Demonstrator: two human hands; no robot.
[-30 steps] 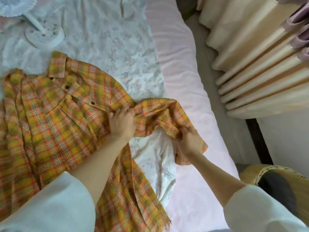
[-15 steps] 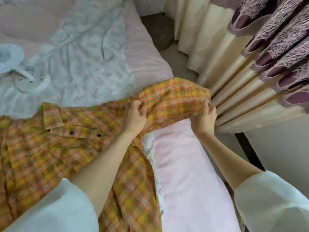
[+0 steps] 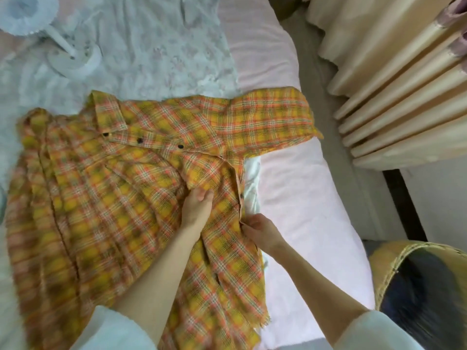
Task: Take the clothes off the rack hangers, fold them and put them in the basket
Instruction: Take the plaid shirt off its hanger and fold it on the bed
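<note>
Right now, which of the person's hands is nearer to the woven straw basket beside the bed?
Right. The right hand pinches the yellow plaid shirt's front edge, on the side towards the woven straw basket. The left hand grips the shirt's fabric further from it.

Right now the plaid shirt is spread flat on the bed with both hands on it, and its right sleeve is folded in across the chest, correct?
Not quite. In the head view the sleeve lies stretched out toward the curtain, not folded in. The plaid shirt is spread on the bed, with the left hand and right hand on it.

Home bedroom: bed (image 3: pixel 290 188) w/ pink sheet, pleated curtains (image 3: pixel 394 97) beside it.
</note>
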